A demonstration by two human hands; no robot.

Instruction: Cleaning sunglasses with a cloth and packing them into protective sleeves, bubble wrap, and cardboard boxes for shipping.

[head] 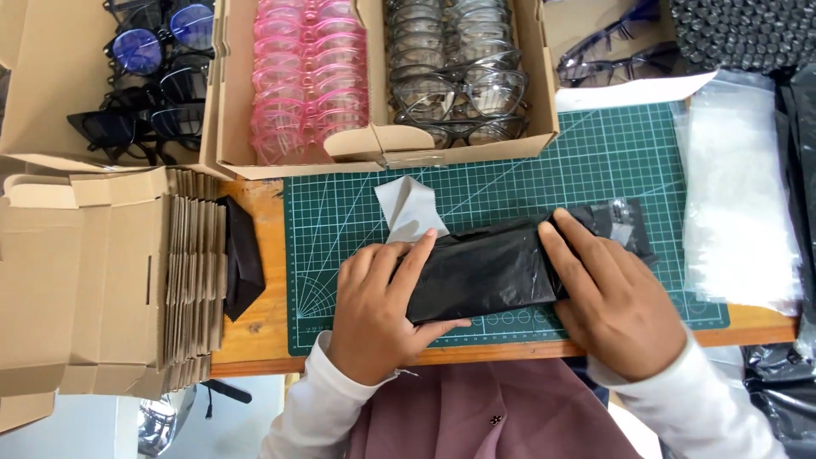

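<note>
Green cutting mat (612, 161) on a wooden bench. I see my left hand (374, 310) and right hand (608, 302) both pressed flat, fingers spread, on a black pouch (484, 272) mid-mat, clamping each end rather than grasping. A grey cloth (408, 208) pokes out behind it. Risk: the slick pouch could slide off the near edge. Boxes of pink glasses (310, 72) and clear glasses (455, 72) crowd the back; stacked cardboard (183, 272) hems in the left
</note>
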